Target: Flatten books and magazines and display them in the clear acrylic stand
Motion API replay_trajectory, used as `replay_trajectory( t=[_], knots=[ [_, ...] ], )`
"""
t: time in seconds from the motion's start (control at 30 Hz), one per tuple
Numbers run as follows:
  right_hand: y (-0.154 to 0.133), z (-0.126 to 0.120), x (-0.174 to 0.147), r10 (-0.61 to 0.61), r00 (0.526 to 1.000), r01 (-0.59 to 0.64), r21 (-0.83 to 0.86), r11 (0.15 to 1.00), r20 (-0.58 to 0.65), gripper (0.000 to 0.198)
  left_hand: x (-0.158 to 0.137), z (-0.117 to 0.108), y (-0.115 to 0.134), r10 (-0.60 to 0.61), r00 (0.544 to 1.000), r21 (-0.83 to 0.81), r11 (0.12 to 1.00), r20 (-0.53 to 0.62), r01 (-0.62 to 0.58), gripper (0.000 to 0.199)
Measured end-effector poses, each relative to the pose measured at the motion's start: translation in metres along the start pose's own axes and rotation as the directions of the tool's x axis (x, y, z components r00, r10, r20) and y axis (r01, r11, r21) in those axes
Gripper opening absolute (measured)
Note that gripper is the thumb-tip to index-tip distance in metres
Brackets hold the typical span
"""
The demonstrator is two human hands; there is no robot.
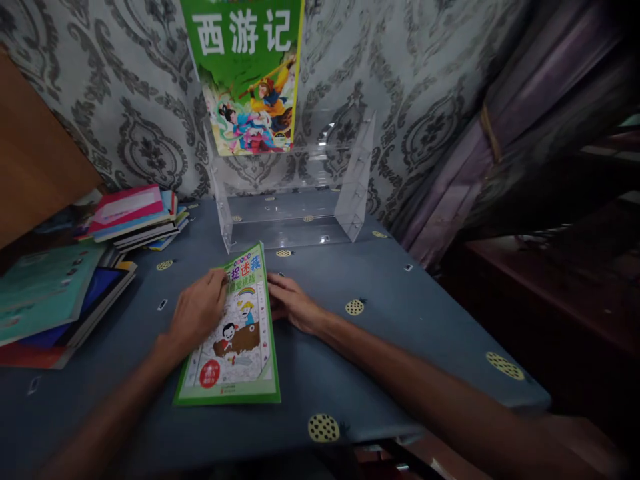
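The left hand [199, 308] was clamped on a green-bordered picture book [243, 343]; the right hand [296, 303] met its opposite edge, grip unclear. Beyond both stood a clear acrylic bookrack [355, 187].

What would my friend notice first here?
Probably the bright green book with white lettering, propped at the top of a clear plastic rack. Next, the green-bordered paper booklet over the blue pineapple-print tablecloth, with the bare left hand and bare right hand at its sides.

Left grip [201, 303] on green-bordered book [245, 340]
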State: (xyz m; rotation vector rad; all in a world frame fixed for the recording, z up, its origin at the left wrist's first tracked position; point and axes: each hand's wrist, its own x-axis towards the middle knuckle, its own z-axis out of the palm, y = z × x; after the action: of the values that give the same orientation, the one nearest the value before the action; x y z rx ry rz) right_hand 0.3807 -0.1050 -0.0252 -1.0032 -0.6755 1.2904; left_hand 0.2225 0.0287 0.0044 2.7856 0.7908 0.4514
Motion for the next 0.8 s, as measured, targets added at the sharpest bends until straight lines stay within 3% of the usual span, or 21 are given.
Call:
replay_trajectory(
  t=[0.03,0.1,0.17,0.23,0.43,0.5,0.57,0.63,0.73,0.8],
  knots=[
    [0.0,0.001,-0.001,-0.006,0.999,0.006,0.005,1.0,0.049,0.037,0.0,-0.002,0.006,-0.029,0.998,-0.191,0.981,0.056,0.039,0.028],
    [0.0,0.001,-0.002,-0.019,0.991,0.017,0.018,1.0,0.134,0.047,0.002,-0.005,0.018,-0.047,0.975,-0.522,0.838,0.218,0.157,0.042],
    [0.0,0.0,-0.002,-0.038,0.987,0.037,0.009,0.999,0.158,0.053,0.005,-0.008,0.029,-0.016,0.937,-0.673,0.691,0.35,0.263,0.051],
    [0.001,0.0,-0.001,-0.06,0.99,0.064,-0.026,0.998,0.129,0.056,0.008,-0.009,0.036,0.012,0.917,-0.692,0.66,0.4,0.293,0.054],
    [0.003,-0.001,0.002,-0.054,0.996,0.059,-0.076,0.995,0.066,0.056,0.011,-0.003,0.043,-0.016,0.949,-0.478,0.861,0.316,0.174,0.05],
    [0.004,-0.002,0.003,-0.051,0.997,0.055,-0.075,0.996,0.059,0.059,0.011,-0.003,0.043,-0.031,0.946,-0.448,0.875,0.324,0.182,0.048],
    [0.004,-0.003,0.003,-0.048,0.997,0.053,-0.072,0.996,0.062,0.06,0.01,-0.005,0.042,-0.016,0.908,-0.522,0.814,0.419,0.256,0.046],
    [0.005,-0.003,0.003,-0.045,0.996,0.05,-0.067,0.997,0.074,0.057,0.008,-0.008,0.039,0.035,0.857,-0.639,0.682,0.515,0.356,0.047],
    [0.004,-0.002,0.002,-0.039,0.995,0.043,-0.043,0.998,0.089,0.048,0.005,-0.012,0.031,0.101,0.819,-0.749,0.48,0.565,0.457,0.046],
    [0.002,-0.002,0.001,-0.027,0.996,0.03,-0.026,0.999,0.088,0.045,0.003,-0.014,0.025,0.125,0.802,-0.77,0.397,0.584,0.499,0.045]
  ],
)
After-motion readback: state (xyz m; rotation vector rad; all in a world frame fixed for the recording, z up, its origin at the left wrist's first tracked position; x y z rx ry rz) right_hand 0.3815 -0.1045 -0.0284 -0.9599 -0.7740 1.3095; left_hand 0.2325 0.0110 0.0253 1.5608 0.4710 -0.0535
